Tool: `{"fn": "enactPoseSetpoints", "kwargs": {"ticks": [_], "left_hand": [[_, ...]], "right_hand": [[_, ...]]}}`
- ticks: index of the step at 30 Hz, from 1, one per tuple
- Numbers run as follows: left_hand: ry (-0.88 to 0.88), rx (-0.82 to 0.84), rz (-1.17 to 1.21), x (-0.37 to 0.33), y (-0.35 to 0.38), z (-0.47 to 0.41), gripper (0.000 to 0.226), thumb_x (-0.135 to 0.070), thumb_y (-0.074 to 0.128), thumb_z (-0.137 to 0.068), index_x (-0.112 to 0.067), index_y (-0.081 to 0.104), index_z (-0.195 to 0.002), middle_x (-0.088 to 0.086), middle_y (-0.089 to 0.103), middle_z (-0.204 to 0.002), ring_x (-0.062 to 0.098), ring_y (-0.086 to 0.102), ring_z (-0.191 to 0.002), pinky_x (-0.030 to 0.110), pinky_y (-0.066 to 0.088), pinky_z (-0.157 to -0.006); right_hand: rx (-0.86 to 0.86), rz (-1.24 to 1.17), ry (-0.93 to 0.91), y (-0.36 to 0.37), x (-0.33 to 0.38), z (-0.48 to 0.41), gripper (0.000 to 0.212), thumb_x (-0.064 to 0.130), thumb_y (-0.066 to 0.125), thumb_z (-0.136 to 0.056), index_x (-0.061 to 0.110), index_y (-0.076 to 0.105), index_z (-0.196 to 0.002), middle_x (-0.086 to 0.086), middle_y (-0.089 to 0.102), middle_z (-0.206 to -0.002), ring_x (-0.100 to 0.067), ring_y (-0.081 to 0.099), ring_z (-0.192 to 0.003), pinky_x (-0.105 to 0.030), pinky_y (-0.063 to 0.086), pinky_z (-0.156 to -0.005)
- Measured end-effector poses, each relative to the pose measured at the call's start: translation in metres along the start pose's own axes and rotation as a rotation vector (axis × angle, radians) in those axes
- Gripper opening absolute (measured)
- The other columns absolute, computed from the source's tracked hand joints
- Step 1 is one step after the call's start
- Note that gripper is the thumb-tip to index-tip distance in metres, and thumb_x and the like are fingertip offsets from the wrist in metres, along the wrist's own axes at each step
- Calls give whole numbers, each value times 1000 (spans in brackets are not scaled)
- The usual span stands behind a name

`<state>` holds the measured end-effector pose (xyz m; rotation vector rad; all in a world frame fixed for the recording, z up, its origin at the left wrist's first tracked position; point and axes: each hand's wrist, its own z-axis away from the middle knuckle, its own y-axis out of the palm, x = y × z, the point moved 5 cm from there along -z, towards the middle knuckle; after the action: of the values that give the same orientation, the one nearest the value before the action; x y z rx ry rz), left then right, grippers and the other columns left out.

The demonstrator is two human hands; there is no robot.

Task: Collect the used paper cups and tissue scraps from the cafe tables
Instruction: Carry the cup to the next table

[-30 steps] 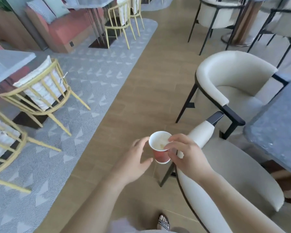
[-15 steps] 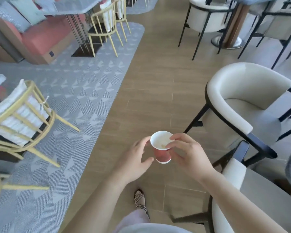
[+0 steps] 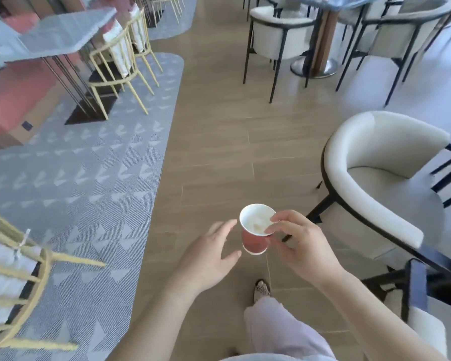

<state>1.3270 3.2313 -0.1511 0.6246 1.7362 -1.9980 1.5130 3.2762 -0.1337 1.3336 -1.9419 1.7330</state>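
- One red paper cup with a white inside [image 3: 255,231] sits at six o'clock, above the wooden floor [image 3: 219,152].
- The right hand [image 3: 301,247] pinches its rim.
- The left hand [image 3: 206,259], fingers spread and holding nothing, hovers just beside it at nine o'clock.

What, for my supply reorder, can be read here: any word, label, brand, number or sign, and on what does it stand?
No text can be read anywhere in this view.
Red paper cup: the wall that shows is plain red with a white band at its foot, no print; the right hand, pinching the rim, hides part of it.
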Motion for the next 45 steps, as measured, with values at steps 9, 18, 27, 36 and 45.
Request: {"fn": "enactPoseSetpoints", "kwargs": {"ticks": [9, 18, 27, 36, 45], "left_hand": [[151, 179, 15, -13, -9, -225, 60, -36, 54, -89, -32, 25, -141, -18, 33, -140, 0, 40, -122, 15, 31, -91], [241, 249, 46, -54, -27, -426, 62, -37, 55, -89, -30, 24, -142, -19, 32, -140, 0, 40, -122, 15, 32, -91], [312, 262, 62, -53, -43, -614, 57, -38, 57, -87, -39, 29, -136, -21, 39, -132, -2, 45, -110, 8, 34, -82], [491, 380, -22, -94, -65, -831, 58, -36, 56, -87, -35, 29, -138, -19, 35, -139, 3, 43, -122, 23, 39, -97], [760, 620, -132, -202, 14, -959, 59, -40, 54, -87, -37, 26, -139, -21, 36, -139, 2, 43, -121, 22, 40, -94]], "right_hand": [[-97, 39, 171, -25, -104, -152, 12, 8, 71, -77, 18, 71, -84, 2, 61, -104, -17, 61, -89, -27, 50, -68], [-207, 124, 245, -83, -196, -303, 11, 9, 72, -78, 19, 70, -83, 4, 62, -103, -15, 60, -92, -18, 42, -68], [-225, 152, 337, -88, -293, -443, 12, 14, 71, -79, 25, 69, -84, 11, 59, -104, -5, 57, -88, -6, 37, -68], [-400, 164, 453, -134, -371, -596, 9, 15, 73, -77, 22, 71, -82, 8, 61, -104, -10, 60, -93, -23, 48, -75], [-597, 217, 714, -207, -475, -615, 11, 12, 74, -76, 21, 71, -81, 3, 62, -102, -18, 60, -91, -24, 46, -74]]}}
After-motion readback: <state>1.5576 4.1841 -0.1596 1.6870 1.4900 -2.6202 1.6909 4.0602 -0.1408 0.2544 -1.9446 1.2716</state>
